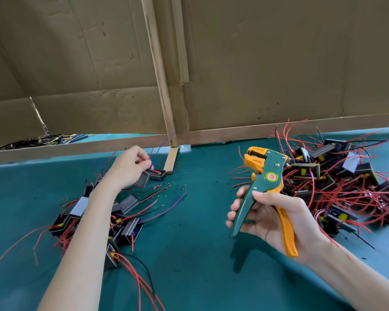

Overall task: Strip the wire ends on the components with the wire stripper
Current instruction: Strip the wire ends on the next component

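Partly, the left hand [129, 167] covers the component [143, 180] it holds

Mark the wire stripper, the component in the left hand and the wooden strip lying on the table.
wire stripper [271, 176]: head view, on the round sticker on its green body.
component [143, 180]: head view, on its grey metal side.
wooden strip [172, 160]: head view, on its flat top face.

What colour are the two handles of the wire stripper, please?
Wire stripper: one green, one orange; head view.
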The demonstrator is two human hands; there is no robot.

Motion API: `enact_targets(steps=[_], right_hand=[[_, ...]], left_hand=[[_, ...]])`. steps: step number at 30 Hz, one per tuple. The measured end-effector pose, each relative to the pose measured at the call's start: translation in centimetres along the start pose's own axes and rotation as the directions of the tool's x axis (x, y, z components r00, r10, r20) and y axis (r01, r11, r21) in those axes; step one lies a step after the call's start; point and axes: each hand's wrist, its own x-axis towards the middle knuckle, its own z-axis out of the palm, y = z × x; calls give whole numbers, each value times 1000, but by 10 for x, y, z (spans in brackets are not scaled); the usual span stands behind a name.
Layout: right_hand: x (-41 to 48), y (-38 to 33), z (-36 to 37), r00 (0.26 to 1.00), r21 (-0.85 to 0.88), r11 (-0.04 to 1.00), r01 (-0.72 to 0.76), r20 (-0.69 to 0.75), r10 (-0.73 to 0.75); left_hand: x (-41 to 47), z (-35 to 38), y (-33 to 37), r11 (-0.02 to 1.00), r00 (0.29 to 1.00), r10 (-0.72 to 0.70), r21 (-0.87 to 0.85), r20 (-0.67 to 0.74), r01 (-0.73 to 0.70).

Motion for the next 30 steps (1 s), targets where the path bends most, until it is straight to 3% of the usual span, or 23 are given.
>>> enact_targets(steps=[3,6,9,13,16,18,23,24,26,30], right_hand=[[-1,-1,2,999,17,1000,24,-24,-24],[-1,-1,2,998,9,999,41,-39,-40],[0,-1,1,997,-10,998,59,-58,-60],[0,0,-1,994,-23,997,75,-75,-76],[0,0,-2,993,-33,996,87,-78,-89],[1,-1,-2,992,-31,995,90,-83,-92],[1,0,-2,993,-31,996,82,-88,-84],[1,0,-1,992,-34,996,81,-89,-84],[0,0,0,992,-40,996,81,-90,-85],[0,1,1,992,-48,996,80,-99,-84]], left_hand=[[-5,-3,22,944,996,89,-315,-25,-92],[-11,-1,45,786,981,190,-593,-42,-178],[-19,10,59,675,949,315,-704,2,-222],[-25,34,59,717,907,382,-676,177,-170],[-26,38,49,842,795,413,-519,444,-148],[-26,34,43,902,718,370,-414,590,-124],[-25,15,37,964,632,237,-262,738,-56],[-25,11,36,972,637,206,-229,742,-47],[-24,1,35,989,714,123,-144,689,-31],[-18,-21,40,996,930,-81,59,358,64]])
